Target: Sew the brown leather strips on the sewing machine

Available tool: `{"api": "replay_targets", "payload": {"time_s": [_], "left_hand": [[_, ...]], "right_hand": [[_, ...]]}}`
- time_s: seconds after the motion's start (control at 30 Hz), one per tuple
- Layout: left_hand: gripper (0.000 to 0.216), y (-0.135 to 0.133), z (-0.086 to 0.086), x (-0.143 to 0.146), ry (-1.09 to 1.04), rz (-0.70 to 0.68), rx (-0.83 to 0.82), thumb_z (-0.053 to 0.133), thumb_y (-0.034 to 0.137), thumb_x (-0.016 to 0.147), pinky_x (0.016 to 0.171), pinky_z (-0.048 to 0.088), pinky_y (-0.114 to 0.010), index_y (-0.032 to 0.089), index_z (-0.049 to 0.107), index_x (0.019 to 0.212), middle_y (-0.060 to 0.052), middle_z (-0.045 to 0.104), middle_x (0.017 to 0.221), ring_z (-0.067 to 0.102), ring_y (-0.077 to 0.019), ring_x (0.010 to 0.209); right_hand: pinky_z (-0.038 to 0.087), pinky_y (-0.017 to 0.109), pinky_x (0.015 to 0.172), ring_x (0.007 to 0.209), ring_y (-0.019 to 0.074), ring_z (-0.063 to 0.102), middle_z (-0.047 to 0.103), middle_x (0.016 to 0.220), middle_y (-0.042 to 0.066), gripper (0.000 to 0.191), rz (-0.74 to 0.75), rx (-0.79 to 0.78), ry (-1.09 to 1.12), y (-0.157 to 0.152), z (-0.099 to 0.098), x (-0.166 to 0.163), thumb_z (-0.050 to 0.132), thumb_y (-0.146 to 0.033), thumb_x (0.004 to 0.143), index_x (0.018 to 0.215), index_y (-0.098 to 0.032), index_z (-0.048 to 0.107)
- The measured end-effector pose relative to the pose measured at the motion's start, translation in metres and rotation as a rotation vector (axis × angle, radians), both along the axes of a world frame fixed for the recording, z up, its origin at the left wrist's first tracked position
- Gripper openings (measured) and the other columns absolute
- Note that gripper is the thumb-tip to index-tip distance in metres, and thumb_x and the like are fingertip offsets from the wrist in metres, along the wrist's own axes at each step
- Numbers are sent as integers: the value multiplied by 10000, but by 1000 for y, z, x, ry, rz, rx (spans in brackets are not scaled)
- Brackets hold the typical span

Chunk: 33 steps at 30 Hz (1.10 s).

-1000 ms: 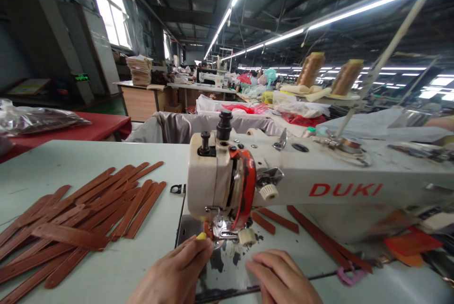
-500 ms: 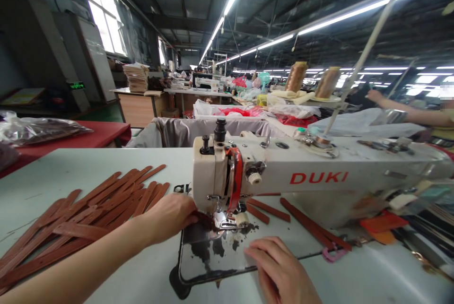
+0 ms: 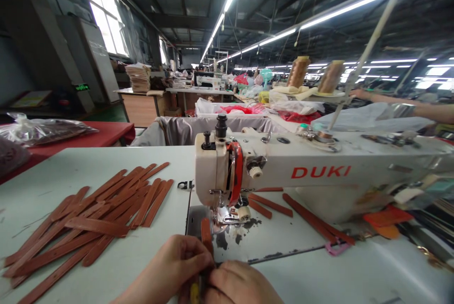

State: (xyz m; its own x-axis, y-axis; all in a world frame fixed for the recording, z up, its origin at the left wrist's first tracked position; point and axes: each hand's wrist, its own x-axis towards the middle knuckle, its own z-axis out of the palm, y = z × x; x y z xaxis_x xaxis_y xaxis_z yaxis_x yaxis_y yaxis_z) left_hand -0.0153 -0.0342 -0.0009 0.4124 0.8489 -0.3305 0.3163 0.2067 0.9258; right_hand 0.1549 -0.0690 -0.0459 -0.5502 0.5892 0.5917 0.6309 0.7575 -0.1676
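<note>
My left hand [image 3: 184, 259] pinches a brown leather strap [image 3: 206, 234], whose rounded end points up toward the sewing machine's presser foot [image 3: 227, 219]. Against its fingertips rests my right hand [image 3: 239, 282], its fingers curled closed. Low between the two hands shows a narrow dark object with a yellow part [image 3: 194, 293]; its kind is hidden, and so is most of what my right fingers hold. The white sewing machine [image 3: 262, 164] stands just beyond both hands. A loose pile of brown leather straps [image 3: 106, 214] lies to the left on the pale table.
More straps [image 3: 308, 219] lie under and behind the machine arm, near a pink clip [image 3: 336, 248]. Thread cones [image 3: 298, 72] stand behind. A red table [image 3: 106, 134] is at left, with a plastic bag [image 3: 42, 129]. Another person's arm [image 3: 407, 104] reaches in at right.
My left hand has come from beside the needle area toward me, bringing a strap. My right hand has moved left and down to meet it, its fingers now curled.
</note>
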Motion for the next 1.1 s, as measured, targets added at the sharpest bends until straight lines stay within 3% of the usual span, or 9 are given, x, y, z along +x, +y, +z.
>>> {"api": "replay_targets", "payload": {"time_s": [0.07,0.13,0.2,0.3,0.43,0.57,0.8,0.97,1.1], "left_hand": [[281,-1,8,-2,111,17,230,599,445,781,407,383,-214,166,623,800,5,601,610,477,-112,424],[169,-3,13,-6,276,52,648,522,289,840,548,501,-244,188,651,885,-25,674,765,616,-156,591],[238,-5,12,-11,423,40,1050,477,210,864,720,575,-296,212,655,1023,-52,710,947,693,-207,814],[378,-9,0,-14,508,-92,1325,495,157,876,947,544,-287,213,584,1240,-64,678,1204,669,-213,1064],[430,-4,-11,-10,531,-201,1414,448,102,902,1059,436,-219,179,532,1316,-61,651,1277,620,-173,1171],[479,4,-6,-3,511,-229,1538,431,87,903,1087,411,-269,174,471,1372,-64,696,1182,650,-185,1121],[388,4,-7,-4,515,-193,1469,442,146,926,1062,415,-220,183,498,1308,-68,694,1175,649,-168,1132],[433,8,-17,-6,491,-166,1442,446,125,891,1041,439,-228,176,491,1319,-72,676,1226,665,-178,1110],[432,9,-17,-7,494,-165,1443,444,123,897,1021,462,-228,147,509,1323,-87,658,1268,691,-183,1058]], "right_hand": [[447,232,486,534,126,593,637,607,-37,312,32,120,-44,4,10,7,522,-227,958,657,-224,601],[450,235,503,566,131,602,655,614,-39,328,49,175,-36,7,18,13,504,-200,969,666,-219,628],[470,231,539,614,138,619,674,640,-35,281,49,160,-42,9,20,16,523,-185,960,716,-212,659],[493,240,550,621,151,616,672,655,-11,238,27,103,-98,13,15,16,535,-156,932,745,-199,676],[543,265,627,685,176,648,703,756,18,146,6,22,-112,18,5,16,570,-150,891,858,-190,706],[550,271,618,661,179,653,700,751,16,147,-22,0,-71,20,-4,18,563,-160,898,868,-193,704],[539,229,606,632,152,649,709,729,7,204,-14,131,78,20,-18,11,514,-224,952,874,-195,701],[539,257,622,677,166,648,700,722,-1,292,9,133,168,25,23,33,455,-276,985,830,-206,692],[519,322,809,895,201,673,730,942,45,264,-412,-273,-24,49,63,84,465,-113,904,958,-218,702]]}}
